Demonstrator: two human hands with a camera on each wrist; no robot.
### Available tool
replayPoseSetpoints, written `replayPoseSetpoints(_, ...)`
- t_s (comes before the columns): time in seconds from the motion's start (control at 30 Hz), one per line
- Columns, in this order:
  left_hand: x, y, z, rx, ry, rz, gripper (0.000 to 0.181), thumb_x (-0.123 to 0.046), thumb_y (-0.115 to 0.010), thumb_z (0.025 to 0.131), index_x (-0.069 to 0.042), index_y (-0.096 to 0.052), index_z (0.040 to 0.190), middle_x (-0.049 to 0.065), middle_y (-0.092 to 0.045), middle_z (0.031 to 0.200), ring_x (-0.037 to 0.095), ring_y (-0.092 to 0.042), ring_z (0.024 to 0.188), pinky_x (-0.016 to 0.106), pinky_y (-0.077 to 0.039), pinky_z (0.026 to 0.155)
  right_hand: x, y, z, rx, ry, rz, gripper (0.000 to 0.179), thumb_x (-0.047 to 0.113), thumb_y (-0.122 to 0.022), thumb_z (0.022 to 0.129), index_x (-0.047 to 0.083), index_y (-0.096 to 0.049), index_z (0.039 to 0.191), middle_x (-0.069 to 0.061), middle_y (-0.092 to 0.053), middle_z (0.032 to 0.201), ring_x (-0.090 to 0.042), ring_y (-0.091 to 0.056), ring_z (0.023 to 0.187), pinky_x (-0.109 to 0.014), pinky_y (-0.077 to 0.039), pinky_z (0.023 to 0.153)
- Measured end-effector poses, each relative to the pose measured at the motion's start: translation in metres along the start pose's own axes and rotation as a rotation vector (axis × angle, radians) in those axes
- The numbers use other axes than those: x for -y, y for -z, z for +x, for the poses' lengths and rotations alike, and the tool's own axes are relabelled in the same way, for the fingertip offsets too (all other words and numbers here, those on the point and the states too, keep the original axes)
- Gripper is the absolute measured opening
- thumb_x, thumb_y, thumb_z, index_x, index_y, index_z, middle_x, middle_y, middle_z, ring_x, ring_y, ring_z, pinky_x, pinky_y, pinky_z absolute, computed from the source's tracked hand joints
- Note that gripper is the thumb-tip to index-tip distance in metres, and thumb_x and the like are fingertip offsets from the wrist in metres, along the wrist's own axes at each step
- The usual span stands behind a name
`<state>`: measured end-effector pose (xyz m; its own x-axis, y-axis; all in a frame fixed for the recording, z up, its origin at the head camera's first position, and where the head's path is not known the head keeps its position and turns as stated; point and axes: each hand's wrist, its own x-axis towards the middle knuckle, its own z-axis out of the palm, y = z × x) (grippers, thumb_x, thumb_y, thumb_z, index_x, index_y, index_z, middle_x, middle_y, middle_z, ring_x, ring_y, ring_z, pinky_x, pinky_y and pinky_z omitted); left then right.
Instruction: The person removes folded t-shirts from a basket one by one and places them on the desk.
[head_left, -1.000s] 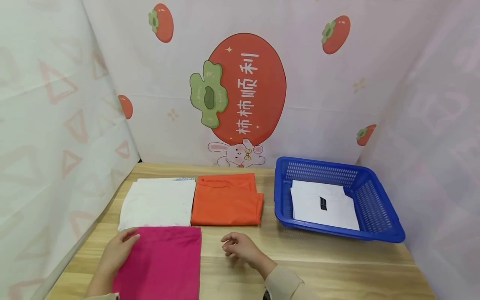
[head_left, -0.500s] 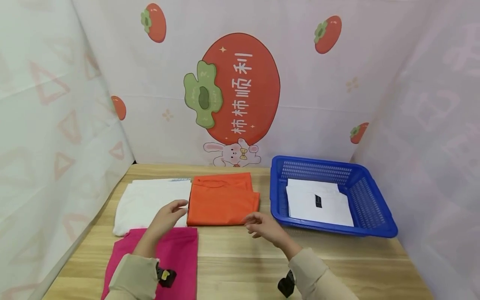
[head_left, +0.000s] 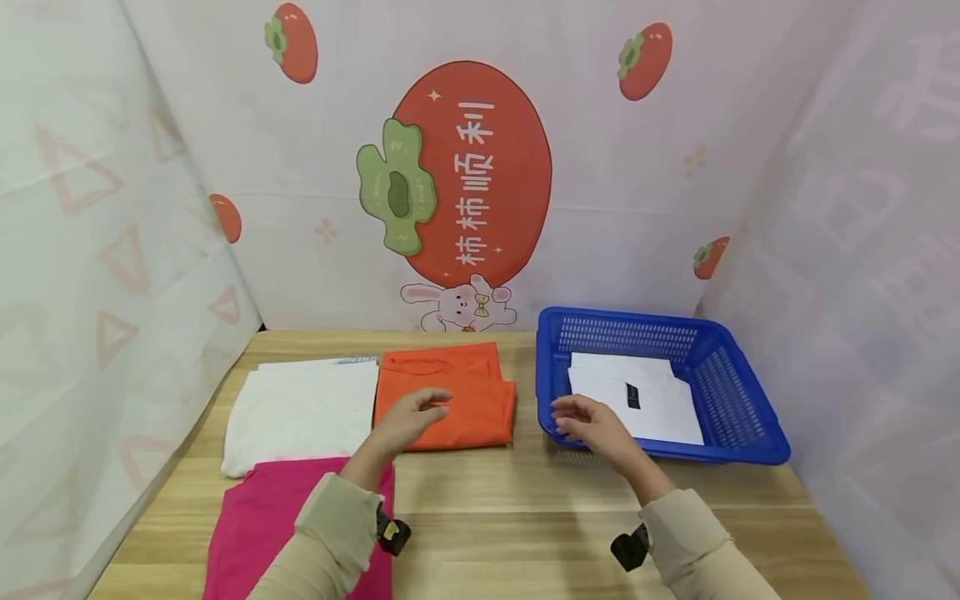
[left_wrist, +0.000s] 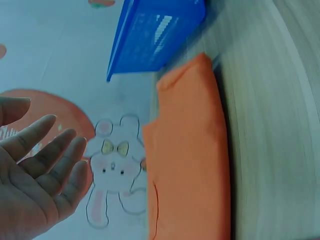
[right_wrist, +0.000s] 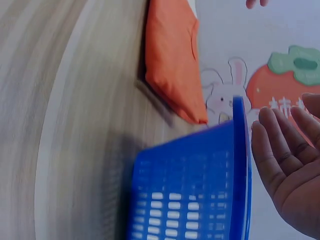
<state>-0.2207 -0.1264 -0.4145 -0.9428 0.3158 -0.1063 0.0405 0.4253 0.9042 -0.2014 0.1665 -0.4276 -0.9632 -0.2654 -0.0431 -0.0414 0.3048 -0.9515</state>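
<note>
My left hand (head_left: 407,423) hovers over the folded orange garment (head_left: 480,417), fingers loosely extended and holding nothing. The left wrist view shows its fingers (left_wrist: 47,165) spread in the air beside that garment. My right hand (head_left: 596,427) is at the near left corner of the blue basket (head_left: 750,454), overlapping its rim in the head view; its fingers are relaxed and hold nothing. Inside the basket lies a folded white garment (head_left: 663,417) with a black label. A folded pink garment (head_left: 258,525) is partly hidden under my left forearm.
A folded white garment (head_left: 300,412) lies at the back left, beside the orange one. Wood-grained table (head_left: 510,533) surface stretches in front of the basket. Printed cloth (head_left: 615,233) hangs behind, with more cloth walls at both sides.
My left hand has left the pink garment and moved right, over the orange one. My right hand has moved right and away from me, to the basket's near left corner.
</note>
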Motion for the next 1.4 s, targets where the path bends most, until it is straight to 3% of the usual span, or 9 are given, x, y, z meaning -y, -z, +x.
replayPoseSetpoints(0.23,-0.015,-0.030,0.022,0.125,-0.091,-0.037,0.033,-0.026,-0.050,0.087,-0.011,-0.052,0.117,0.006,-0.050,0.117,0.023,-0.045,0.106,0.040,-0.037,0.085,-0.011,0.027,-0.001,-0.099,-0.020,-0.022,0.033,0.008,-0.050,0.086,-0.009,-0.046,0.114,-0.018,-0.054,0.100,-0.031,-0.054,0.087,-0.035,-0.046,0.072)
replayPoseSetpoints(0.53,-0.036,-0.069,0.053,0.216,-0.129,-0.097,0.031,-0.016,-0.051,0.086,-0.003,-0.054,0.114,0.010,-0.052,0.115,0.023,-0.046,0.106,0.037,-0.037,0.087,-0.030,0.063,-0.005,-0.191,-0.044,-0.111,0.031,0.009,-0.048,0.087,-0.007,-0.047,0.113,-0.017,-0.054,0.098,-0.026,-0.055,0.084,-0.039,-0.045,0.073)
replayPoseSetpoints(0.73,-0.047,-0.091,0.074,0.260,-0.062,-0.136,0.026,-0.017,-0.052,0.085,-0.007,-0.057,0.109,0.004,-0.055,0.108,0.021,-0.050,0.098,0.034,-0.042,0.080,-0.042,0.090,-0.006,-0.236,-0.100,-0.201,0.035,0.011,-0.047,0.088,-0.009,-0.044,0.116,-0.023,-0.054,0.101,-0.027,-0.055,0.085,-0.038,-0.046,0.071)
replayPoseSetpoints(0.93,-0.059,-0.119,0.088,0.297,-0.017,-0.224,0.027,-0.011,-0.052,0.085,0.000,-0.055,0.110,0.010,-0.053,0.111,0.018,-0.051,0.095,0.029,-0.045,0.075,-0.048,0.117,-0.001,-0.301,-0.122,-0.307,0.034,0.010,-0.044,0.088,-0.011,-0.045,0.114,-0.025,-0.055,0.098,-0.030,-0.055,0.083,-0.040,-0.046,0.071)
replayPoseSetpoints(1.03,-0.061,-0.130,0.096,0.290,-0.005,-0.210,0.024,-0.011,-0.053,0.084,-0.003,-0.058,0.107,0.009,-0.054,0.110,0.017,-0.052,0.093,0.030,-0.045,0.075,-0.051,0.128,0.001,-0.324,-0.151,-0.379,0.034,0.010,-0.042,0.088,-0.011,-0.044,0.114,-0.027,-0.054,0.098,-0.032,-0.054,0.084,-0.041,-0.045,0.070)
replayPoseSetpoints(1.13,-0.062,-0.138,0.105,0.240,0.008,-0.139,0.022,-0.014,-0.055,0.083,-0.007,-0.060,0.104,0.005,-0.055,0.106,0.019,-0.051,0.095,0.034,-0.042,0.079,-0.055,0.136,0.001,-0.312,-0.204,-0.512,0.033,0.010,-0.042,0.087,-0.011,-0.046,0.112,-0.029,-0.052,0.098,-0.036,-0.051,0.085,-0.043,-0.043,0.068)
replayPoseSetpoints(1.27,-0.062,-0.149,0.114,0.162,0.037,-0.058,0.021,-0.014,-0.057,0.080,-0.008,-0.062,0.100,0.002,-0.056,0.101,0.021,-0.049,0.098,0.037,-0.039,0.082,-0.064,0.140,-0.001,-0.246,-0.299,-0.662,0.032,0.010,-0.044,0.084,-0.013,-0.048,0.107,-0.031,-0.051,0.098,-0.040,-0.050,0.086,-0.046,-0.041,0.068)
replayPoseSetpoints(1.4,-0.059,-0.166,0.127,0.127,0.091,-0.022,0.025,-0.012,-0.059,0.077,-0.004,-0.061,0.101,0.005,-0.057,0.101,0.022,-0.049,0.097,0.037,-0.040,0.080,-0.086,0.151,0.010,-0.169,-0.415,-0.719,0.035,0.013,-0.050,0.080,-0.014,-0.049,0.103,-0.031,-0.051,0.098,-0.041,-0.048,0.087,-0.049,-0.038,0.072)
